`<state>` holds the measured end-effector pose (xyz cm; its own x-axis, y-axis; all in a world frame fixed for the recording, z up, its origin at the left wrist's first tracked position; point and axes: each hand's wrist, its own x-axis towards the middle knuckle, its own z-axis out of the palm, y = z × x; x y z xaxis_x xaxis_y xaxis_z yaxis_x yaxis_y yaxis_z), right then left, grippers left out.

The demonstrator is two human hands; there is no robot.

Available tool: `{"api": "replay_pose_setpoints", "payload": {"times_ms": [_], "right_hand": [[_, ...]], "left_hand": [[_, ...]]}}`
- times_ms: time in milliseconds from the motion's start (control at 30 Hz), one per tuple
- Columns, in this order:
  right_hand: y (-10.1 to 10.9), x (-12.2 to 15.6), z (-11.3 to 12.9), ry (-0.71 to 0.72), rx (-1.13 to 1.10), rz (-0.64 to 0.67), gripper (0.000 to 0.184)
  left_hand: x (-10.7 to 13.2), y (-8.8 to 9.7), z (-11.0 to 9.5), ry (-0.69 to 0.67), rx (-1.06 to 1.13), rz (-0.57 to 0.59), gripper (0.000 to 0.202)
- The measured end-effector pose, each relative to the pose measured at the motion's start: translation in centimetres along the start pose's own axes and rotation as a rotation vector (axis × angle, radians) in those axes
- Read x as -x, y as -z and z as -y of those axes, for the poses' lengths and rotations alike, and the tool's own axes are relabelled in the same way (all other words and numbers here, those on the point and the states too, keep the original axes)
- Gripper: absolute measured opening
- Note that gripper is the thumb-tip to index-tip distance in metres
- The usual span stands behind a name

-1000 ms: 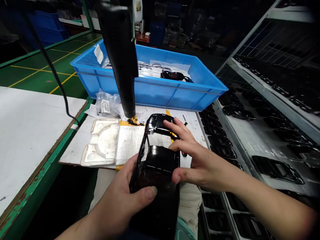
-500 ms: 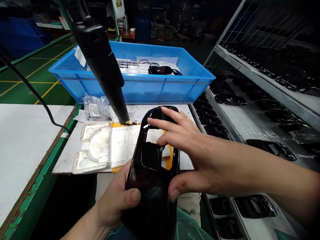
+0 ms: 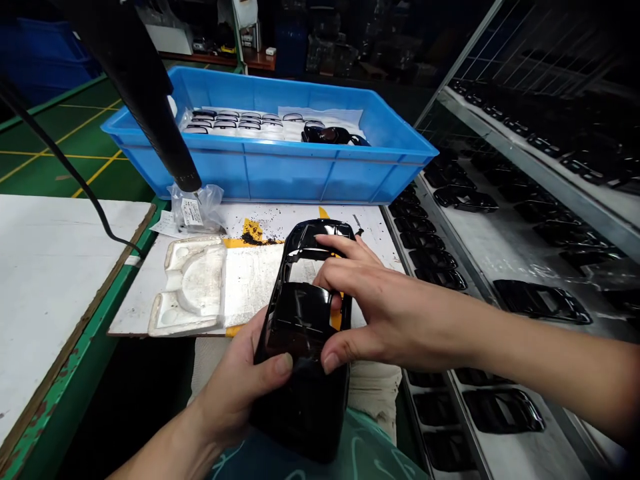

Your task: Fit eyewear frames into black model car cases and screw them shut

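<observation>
A glossy black toy car body shell (image 3: 300, 310), with window openings through its roof, is tilted up above my lap. My left hand (image 3: 245, 373) grips its left side, thumb on top and fingers hidden beneath. My right hand (image 3: 365, 300) holds the shell's right side, its thumb on the black surface and some fingers curled into a window opening. An upright black tool that looks like an electric screwdriver (image 3: 150, 107) hangs at the upper left, apart from both hands. A white foam block (image 3: 197, 287) with a rounded recess lies on the board beyond my left hand.
Behind the board stands a blue bin (image 3: 280, 170) holding rows of small black-framed parts. A clear plastic bag (image 3: 200, 207) with a label sits before it, near scattered black specks (image 3: 257, 237). Racks (image 3: 480, 233) at the right carry more black shells. A cable (image 3: 65, 177) curves down at the left.
The hanging tool has swung up and to the left, off the black specks. My right fingers have bent further into the shell's opening, and the shell has shifted slightly.
</observation>
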<state>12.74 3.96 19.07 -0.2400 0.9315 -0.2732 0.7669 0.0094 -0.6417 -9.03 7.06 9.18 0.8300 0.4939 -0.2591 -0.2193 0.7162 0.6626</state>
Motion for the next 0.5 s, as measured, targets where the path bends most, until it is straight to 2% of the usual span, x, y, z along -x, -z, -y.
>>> {"api": "replay_pose_setpoints", "payload": {"times_ms": [67, 200, 267, 400, 500], "right_hand": [[-0.3, -0.3, -0.9, 0.011, -0.023, -0.02, 0.047], [-0.3, -1.4, -3.1, 0.089, 0.0, 0.024, 0.051], [-0.5, -2.3, -3.9, 0.094, 0.039, 0.01, 0.057], [-1.7, -4.3, -4.8, -0.013, 0.08, -0.045, 0.077], [-2.4, -5.5, -5.7, -0.026, 0.069, -0.01, 0.081]], "left_hand": [[-0.3, 0.0, -0.2, -0.01, -0.043, -0.013, 0.055], [-1.1, -0.2, -0.2, -0.087, -0.208, -0.084, 0.052], [-1.9, -0.2, 0.4, -0.14, -0.28, -0.16, 0.059], [-3.6, 0.2, 2.6, -0.237, -0.334, -0.339, 0.087], [-4.0, 1.3, 3.8, -0.257, -0.465, -0.359, 0.089]]}}
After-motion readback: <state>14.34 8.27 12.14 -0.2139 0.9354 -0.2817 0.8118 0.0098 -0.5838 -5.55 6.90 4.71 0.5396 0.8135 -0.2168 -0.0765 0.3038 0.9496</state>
